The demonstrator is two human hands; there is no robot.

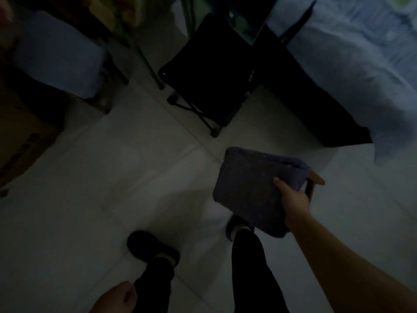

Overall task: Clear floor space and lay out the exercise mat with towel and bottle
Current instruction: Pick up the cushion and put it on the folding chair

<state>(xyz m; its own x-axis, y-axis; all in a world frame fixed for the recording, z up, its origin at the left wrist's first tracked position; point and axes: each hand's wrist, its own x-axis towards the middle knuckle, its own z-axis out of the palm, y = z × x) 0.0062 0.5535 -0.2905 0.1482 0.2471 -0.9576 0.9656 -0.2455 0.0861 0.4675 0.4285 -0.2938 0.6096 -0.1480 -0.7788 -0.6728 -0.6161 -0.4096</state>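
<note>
The room is dim. My right hand (293, 199) grips a folded dark grey towel (255, 188) by its right edge and holds it flat above the pale tiled floor (112, 177), in front of my right foot. A small brown piece shows behind the towel's right corner; I cannot tell what it is. My left hand (115, 298) hangs low at the bottom edge, fingers curled shut, with nothing in it. No mat or bottle is in view.
A black folding chair (207, 73) stands ahead. A bed with a pale blue sheet (361, 64) fills the right. A cardboard box (20, 141) and a blue-grey bundle (58, 55) sit at the left. My two dark-slippered feet stand on open tiles.
</note>
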